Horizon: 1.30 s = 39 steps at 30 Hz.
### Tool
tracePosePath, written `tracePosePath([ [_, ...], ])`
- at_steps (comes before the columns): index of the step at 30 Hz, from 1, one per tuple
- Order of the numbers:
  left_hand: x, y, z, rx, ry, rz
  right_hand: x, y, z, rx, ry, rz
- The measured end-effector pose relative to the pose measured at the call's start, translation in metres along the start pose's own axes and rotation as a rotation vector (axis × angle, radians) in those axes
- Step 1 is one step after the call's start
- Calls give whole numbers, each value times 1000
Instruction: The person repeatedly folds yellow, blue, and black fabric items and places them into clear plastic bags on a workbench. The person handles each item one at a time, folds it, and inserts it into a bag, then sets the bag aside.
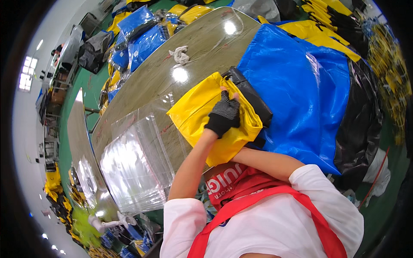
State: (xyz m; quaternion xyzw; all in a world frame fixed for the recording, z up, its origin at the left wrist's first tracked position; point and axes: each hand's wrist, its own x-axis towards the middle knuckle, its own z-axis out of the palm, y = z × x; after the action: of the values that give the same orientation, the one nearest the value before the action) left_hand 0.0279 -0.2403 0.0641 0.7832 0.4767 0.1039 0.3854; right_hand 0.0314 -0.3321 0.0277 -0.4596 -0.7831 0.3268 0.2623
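Note:
My left hand (224,113), in a dark fingerless glove with a grey textured back, lies over folded glossy yellow sheeting (196,113), its fingers curled at the thick folds. From the other side my right forearm (267,160) reaches under the near edge of the yellow sheeting, which hides my right hand. A folded black piece (250,96) shows beside and partly beneath the yellow one. To the right, a large blue plastic sheet or bag (290,93) covers part of the table (206,38). A stack of clear plastic bags (132,164) lies left of my left forearm.
A bunched white cord (180,55) lies on the far tabletop. Wrapped blue packages (148,43) are piled beyond its left edge. Black sheeting (359,122) hangs at the right, near a yellow netlike heap (387,74). A second table (77,129) stands left, on green floor.

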Motion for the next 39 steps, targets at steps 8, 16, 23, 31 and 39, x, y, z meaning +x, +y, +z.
tracePosePath([
  [8, 5, -15, -14, 795, 158, 379, -43, -76, -117, -118, -766, 297],
  [16, 39, -48, -64, 529, -230, 424, -78, 53, -79, -389, 402, -174],
  [23, 22, -52, -93, -120, -653, -173, -115, 52, -96, -537, 601, -216],
  [31, -20, -75, -62, -469, 109, 467, -110, 55, -164, 534, 642, 152],
  [39, -6, -18, -43, -629, 434, 424, -139, 62, -239, 535, 681, 144],
])
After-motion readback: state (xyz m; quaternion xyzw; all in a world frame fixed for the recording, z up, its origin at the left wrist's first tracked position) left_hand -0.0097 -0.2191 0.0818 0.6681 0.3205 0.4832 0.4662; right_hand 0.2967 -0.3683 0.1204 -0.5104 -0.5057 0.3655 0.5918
